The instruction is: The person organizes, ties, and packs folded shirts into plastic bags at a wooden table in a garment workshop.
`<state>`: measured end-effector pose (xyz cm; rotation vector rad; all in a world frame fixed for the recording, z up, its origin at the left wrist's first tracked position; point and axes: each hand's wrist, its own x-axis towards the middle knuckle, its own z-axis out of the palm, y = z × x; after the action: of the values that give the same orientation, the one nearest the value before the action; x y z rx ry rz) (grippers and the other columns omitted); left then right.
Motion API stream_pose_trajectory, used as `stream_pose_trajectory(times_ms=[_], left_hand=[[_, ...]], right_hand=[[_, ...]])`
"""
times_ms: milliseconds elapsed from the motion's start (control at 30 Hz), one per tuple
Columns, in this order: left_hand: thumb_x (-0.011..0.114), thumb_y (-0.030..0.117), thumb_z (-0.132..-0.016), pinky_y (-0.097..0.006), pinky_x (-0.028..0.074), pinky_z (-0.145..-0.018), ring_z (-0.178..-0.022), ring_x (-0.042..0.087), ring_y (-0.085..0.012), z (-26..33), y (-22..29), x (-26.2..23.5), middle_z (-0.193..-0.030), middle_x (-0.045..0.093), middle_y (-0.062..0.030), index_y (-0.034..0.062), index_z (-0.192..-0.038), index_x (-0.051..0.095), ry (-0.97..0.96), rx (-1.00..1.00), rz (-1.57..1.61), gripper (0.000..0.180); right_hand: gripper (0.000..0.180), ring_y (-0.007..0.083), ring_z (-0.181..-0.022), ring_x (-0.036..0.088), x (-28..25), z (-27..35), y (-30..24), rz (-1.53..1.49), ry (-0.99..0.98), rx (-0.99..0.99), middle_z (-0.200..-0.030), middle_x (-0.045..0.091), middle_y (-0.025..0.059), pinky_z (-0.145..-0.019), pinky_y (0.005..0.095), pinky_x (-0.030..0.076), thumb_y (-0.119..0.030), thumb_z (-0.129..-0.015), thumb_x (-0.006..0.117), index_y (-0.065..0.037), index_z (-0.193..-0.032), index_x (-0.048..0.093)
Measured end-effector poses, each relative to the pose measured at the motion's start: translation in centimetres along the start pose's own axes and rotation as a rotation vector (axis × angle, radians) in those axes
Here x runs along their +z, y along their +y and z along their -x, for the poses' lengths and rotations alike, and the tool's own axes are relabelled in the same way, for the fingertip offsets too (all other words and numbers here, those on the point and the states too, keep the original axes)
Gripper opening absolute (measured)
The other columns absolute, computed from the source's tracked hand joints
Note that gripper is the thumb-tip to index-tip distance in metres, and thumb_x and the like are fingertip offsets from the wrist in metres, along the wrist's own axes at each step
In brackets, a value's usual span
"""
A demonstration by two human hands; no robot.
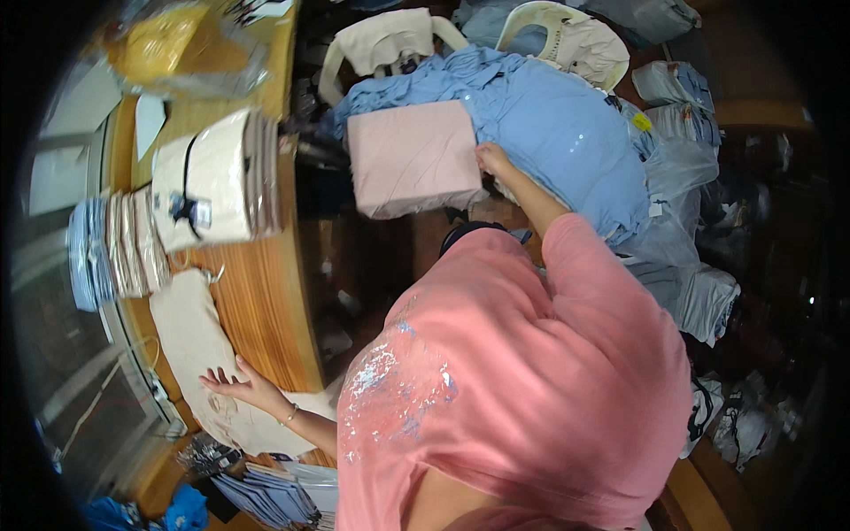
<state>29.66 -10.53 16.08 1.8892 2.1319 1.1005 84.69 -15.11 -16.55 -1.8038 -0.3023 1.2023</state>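
i see my right hand [492, 159] gripping the folded pink fabric stack [413, 157] against the blue garment pile [567, 133], while my left hand [237, 382], fingers spread, rests flat on cream cloth [199, 354] on the wooden table [261, 292] left of that stack.

Bare wooden table [266, 310] lies open just right of the left hand [235, 382]; stacked cream garments [212, 181] block the way ahead. Around the right hand [492, 159], the pink folded stack [414, 157] and blue heap [567, 133] crowd close.
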Motion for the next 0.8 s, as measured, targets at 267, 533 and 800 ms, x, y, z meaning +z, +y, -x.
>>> stream_pose_trajectory(times_ms=[267,533,800], left_hand=[[0.057,0.004,-0.083,-0.038,0.032,-0.1,-0.113,0.046,-0.0276,3.5,12.2,14.3,-0.119,0.049,-0.0158,-0.0006,-0.129,0.035,-0.344,0.255,0.191,0.051],[0.053,-0.004,-0.082,-0.03,0.039,-0.087,-0.093,0.051,-0.0182,9.1,11.5,17.3,-0.108,0.053,-0.0112,0.0017,-0.131,0.034,-0.522,-0.01,0.299,0.053],[0.049,0.003,-0.087,-0.029,0.044,-0.079,-0.089,0.055,-0.0186,14.8,5.2,17.0,-0.1,0.057,-0.0112,0.0056,-0.129,0.038,-0.568,-0.384,0.388,0.043]], right_hand=[[0.02,0.0224,-0.075,0.058,-2.8,-7.2,-3.0,0.266,0.34,-0.161,-0.082,0.059,0.011,-0.065,0.0337,0.045,-0.008,-0.072,0.058,-0.004,-0.092,0.058],[0.024,0.0348,-0.086,0.055,6.6,-18.8,-26.8,0.411,0.46,-0.73,-0.089,0.059,0.0158,-0.074,0.0454,0.044,-0.023,-0.071,0.064,-0.004,-0.085,0.061],[0.063,0.0385,-0.099,0.051,10.0,-22.8,-23.3,-0.201,0.965,-0.303,-0.108,0.052,0.0243,-0.084,0.0431,0.043,-0.044,-0.068,0.071,0.005,-0.102,0.051]])
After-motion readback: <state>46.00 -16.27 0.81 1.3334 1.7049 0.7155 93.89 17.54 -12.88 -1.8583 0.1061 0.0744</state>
